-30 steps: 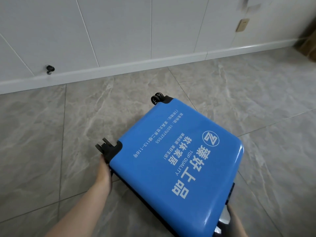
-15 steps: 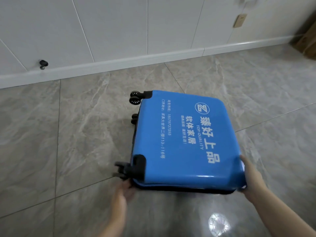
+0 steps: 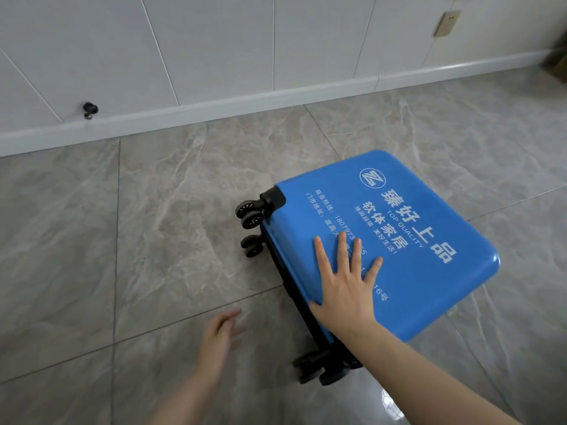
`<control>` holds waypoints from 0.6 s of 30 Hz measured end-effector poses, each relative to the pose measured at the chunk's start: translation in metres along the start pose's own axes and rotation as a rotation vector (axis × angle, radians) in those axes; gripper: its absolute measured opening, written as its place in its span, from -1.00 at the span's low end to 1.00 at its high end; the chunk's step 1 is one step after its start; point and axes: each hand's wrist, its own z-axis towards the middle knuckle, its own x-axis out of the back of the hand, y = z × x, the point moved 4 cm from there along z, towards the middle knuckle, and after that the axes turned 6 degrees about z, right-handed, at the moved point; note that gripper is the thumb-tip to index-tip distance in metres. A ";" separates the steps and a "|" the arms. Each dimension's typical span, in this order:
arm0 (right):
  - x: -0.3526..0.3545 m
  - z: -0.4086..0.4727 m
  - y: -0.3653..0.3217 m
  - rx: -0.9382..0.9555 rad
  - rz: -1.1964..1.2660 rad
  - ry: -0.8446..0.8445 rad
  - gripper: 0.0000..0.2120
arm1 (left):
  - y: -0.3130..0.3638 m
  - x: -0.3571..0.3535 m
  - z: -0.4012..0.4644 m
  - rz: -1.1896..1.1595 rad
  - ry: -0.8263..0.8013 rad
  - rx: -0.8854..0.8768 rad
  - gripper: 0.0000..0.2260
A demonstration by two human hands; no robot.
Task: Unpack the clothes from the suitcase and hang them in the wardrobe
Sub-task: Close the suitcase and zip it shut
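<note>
A closed blue hard-shell suitcase (image 3: pixel 423 216) with white lettering lies flat on the tiled floor, its black wheels (image 3: pixel 252 214) pointing left. My right hand (image 3: pixel 345 286) rests flat on the lid near its left edge, fingers straight and spread. My left hand (image 3: pixel 219 338) hovers over the floor to the left of the suitcase, fingers relaxed, holding nothing. No clothes and no wardrobe are in view.
A white panelled wall with a skirting board (image 3: pixel 214 105) runs along the back. A small black door stop (image 3: pixel 90 109) sits low on it at left, a wall socket (image 3: pixel 446 23) at upper right. Grey marble-look tiles (image 3: pixel 122 240) surround the suitcase.
The suitcase has been laid flat on the floor and turned. My left hand has let go of its wheel end, and my right hand has moved from the lid's corner onto its top.
</note>
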 end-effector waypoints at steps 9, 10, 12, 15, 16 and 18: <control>0.003 -0.036 0.047 0.309 -0.056 -0.086 0.20 | 0.072 0.009 0.050 0.007 0.212 -0.203 -0.78; 0.006 -0.040 0.058 0.371 -0.063 -0.107 0.18 | 0.078 0.009 0.055 0.003 0.224 -0.213 -0.79; 0.014 -0.046 0.082 0.478 -0.080 -0.167 0.14 | 0.088 0.005 0.066 -0.022 0.197 -0.231 -0.82; 0.027 -0.050 0.117 0.519 -0.092 -0.255 0.09 | 0.094 -0.011 0.068 0.005 0.038 -0.269 -0.79; 0.030 -0.050 0.125 0.504 -0.089 -0.269 0.09 | 0.092 -0.019 0.065 0.037 -0.046 -0.259 -0.75; 0.031 -0.053 0.129 0.451 -0.081 -0.251 0.10 | 0.083 -0.037 0.054 0.171 -0.260 -0.229 -0.59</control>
